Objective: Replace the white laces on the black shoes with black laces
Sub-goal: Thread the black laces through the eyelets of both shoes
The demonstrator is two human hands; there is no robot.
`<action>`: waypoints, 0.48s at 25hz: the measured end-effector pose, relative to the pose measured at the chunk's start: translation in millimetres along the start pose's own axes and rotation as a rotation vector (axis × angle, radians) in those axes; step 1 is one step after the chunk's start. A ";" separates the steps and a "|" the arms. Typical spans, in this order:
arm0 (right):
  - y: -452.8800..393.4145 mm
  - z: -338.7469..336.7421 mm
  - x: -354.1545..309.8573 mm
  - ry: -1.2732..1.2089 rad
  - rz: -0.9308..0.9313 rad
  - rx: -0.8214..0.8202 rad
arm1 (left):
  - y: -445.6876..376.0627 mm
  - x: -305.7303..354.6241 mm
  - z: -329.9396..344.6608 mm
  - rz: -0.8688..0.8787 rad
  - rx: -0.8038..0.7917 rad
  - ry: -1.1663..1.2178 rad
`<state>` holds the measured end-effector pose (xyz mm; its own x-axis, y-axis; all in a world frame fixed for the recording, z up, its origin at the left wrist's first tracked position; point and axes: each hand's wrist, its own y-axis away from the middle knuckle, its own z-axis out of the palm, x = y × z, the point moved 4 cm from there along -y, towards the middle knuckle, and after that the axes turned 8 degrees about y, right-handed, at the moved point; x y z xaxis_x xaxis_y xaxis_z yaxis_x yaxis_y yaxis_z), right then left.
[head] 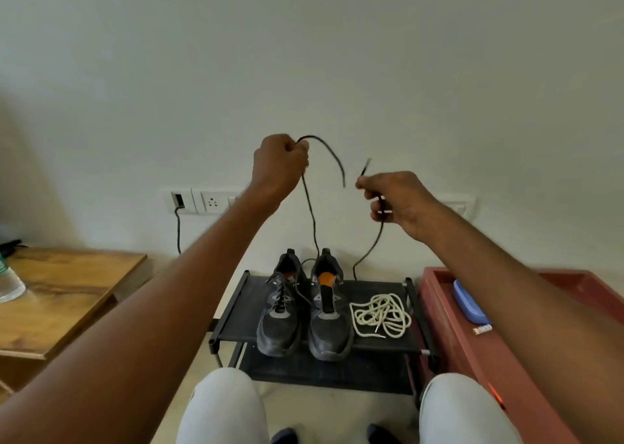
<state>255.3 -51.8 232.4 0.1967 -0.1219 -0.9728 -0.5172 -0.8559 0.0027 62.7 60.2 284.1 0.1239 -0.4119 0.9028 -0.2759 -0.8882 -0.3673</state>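
A: How does the black lace (310, 214) handle?

B: I'd judge it light and limp, with no stiffness of its own. It sags wherever it isn't held. The hard tips look like the only firm parts, so take hold just behind a tip to feed an eyelet.

A: Where is it?

B: Above the shoes (304, 305), held up in the air. The left hand (280, 163) is fisted round one end, which arcs over and droops. The right hand (395, 200) pinches the other end, tip pointing up. Both strands hang down towards the heels.

A: Its look?

B: Thin, round, dark cord. Whether it already runs through the right shoe's eyelets I cannot tell. The left shoe looks laced in black.

A: And around the shoes?

B: They stand side by side on a black rack (236, 308). The white laces (381, 315) lie in a loose heap just right of them. Further right sits a red tray (439, 308); left of the rack, a wooden table (67, 291).
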 end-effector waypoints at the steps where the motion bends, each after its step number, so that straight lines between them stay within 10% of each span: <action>1: -1.5 2.8 25.0 0.074 0.025 -0.004 | 7.9 -25.4 2.5 -0.104 -0.022 0.105; 7: -13.5 33.2 184.4 0.536 0.103 -0.087 | 56.2 -155.5 21.1 -0.337 0.010 -0.084; 12: -24.8 69.3 260.7 0.796 0.082 -0.170 | 84.8 -250.3 68.8 -0.343 -0.332 -0.358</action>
<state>261.7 -27.5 -37.3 0.7295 -0.4527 -0.5127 -0.4346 -0.8856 0.1637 73.9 73.9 11.6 0.5568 -0.2068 0.8045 -0.4394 -0.8953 0.0740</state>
